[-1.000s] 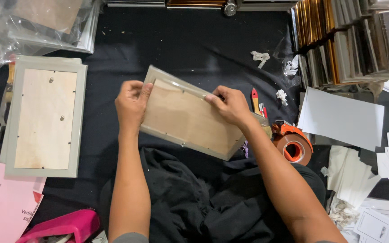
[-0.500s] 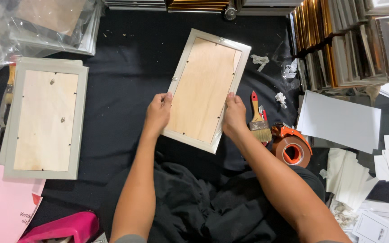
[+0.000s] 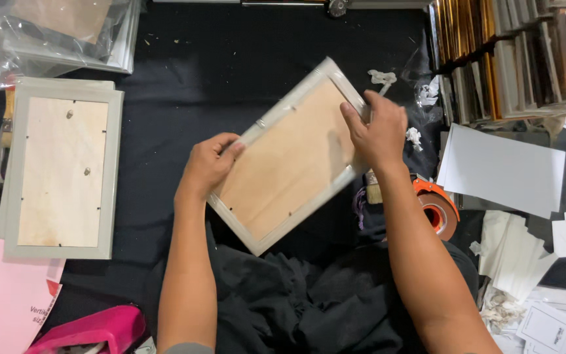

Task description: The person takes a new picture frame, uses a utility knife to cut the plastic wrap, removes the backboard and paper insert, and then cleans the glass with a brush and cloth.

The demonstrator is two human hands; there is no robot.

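A grey picture frame lies face down and tilted on the black cloth, its plywood backing showing. My left hand grips its left long edge, fingers curled over the rim. My right hand holds the frame's upper right corner, fingers resting on the backing and the rim. A second grey frame with the same plywood back lies flat at the left, apart from both hands.
An orange tape roll and a brush lie by my right forearm. White card sheets and paper scraps sit at the right, stacked frames at the back right. A pink stapler and pink leaflet lie at the front left.
The frame has been turned in my hands, from lying sideways a second ago, to upright, to its present diagonal tilt. My right hand shifted from the frame's bottom edge to its upper right corner.
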